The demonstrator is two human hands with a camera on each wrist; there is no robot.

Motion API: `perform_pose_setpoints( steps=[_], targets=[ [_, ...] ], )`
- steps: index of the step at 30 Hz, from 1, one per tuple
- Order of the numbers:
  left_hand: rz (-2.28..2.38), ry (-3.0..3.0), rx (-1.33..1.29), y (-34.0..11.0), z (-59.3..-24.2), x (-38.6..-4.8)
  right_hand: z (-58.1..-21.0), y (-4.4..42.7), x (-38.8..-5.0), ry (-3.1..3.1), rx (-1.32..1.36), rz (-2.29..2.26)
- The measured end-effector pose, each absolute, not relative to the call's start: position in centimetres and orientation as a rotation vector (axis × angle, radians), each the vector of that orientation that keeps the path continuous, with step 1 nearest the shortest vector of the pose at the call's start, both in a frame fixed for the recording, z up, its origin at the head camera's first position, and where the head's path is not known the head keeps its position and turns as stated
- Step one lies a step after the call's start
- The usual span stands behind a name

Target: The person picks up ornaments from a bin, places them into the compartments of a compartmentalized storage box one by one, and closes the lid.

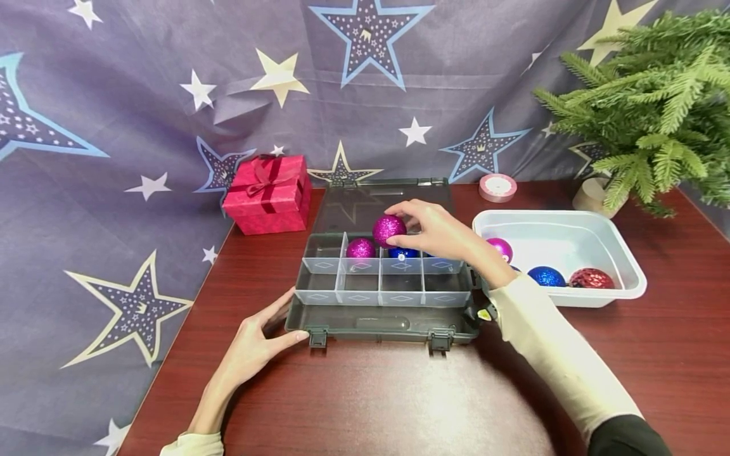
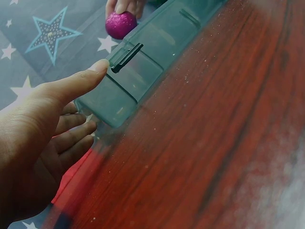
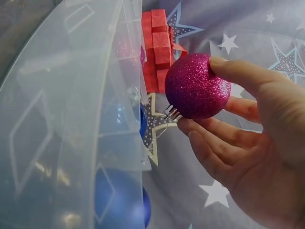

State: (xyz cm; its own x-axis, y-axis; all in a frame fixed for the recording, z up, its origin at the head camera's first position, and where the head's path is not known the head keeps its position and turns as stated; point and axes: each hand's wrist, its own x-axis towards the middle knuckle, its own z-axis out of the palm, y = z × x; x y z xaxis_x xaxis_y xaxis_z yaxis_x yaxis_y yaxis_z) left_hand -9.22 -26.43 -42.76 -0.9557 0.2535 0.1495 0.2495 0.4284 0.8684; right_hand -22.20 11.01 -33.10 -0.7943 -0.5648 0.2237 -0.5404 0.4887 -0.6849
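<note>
My right hand pinches a glittery magenta Christmas bauble above the back row of a divided plastic storage box. Its silver cap and loop of string show in the right wrist view, where the bauble sits between thumb and fingertips. Another magenta glitter bauble lies in a back compartment, beside a blue bauble in the adjoining one. Something blue, mostly hidden by my right hand, lies further right. At the box's front left corner, my left hand holds the box between thumb and fingers.
A white tub with several magenta, blue and red baubles stands at right. Behind it is a small artificial fir tree. A pink ribbon roll and a red gift box sit along the table's back. The storage box's lid lies back.
</note>
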Motion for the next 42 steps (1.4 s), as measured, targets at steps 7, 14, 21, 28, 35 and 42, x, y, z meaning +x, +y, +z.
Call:
perform_pose_setpoints(
  steps=[7,14,21,28,35,42],
  targets=[
    [1.584,2.675,0.448,-26.4,-42.8,-9.2,-33.5,9.3,-22.9,2.668,-1.067,-1.198],
    [1.601,2.652,0.427,-26.4,-42.7,-9.2,-33.5,7.5,-23.5,2.652,-1.087,-1.178],
    [1.601,2.65,0.431,-26.5,-42.6,-9.1,-33.6,5.6,-23.9,2.63,-1.114,-1.209],
    [1.634,2.641,0.481,-26.5,-42.9,-9.3,-33.5,4.1,-24.2,2.643,-1.125,-1.163],
    [1.637,2.639,0.527,-26.5,-42.9,-9.3,-33.8,2.6,-24.7,2.673,-1.152,-1.113],
    [1.645,2.633,0.536,-26.3,-42.7,-9.3,-34.1,1.2,-25.0,2.657,-1.134,-1.125]
  ],
)
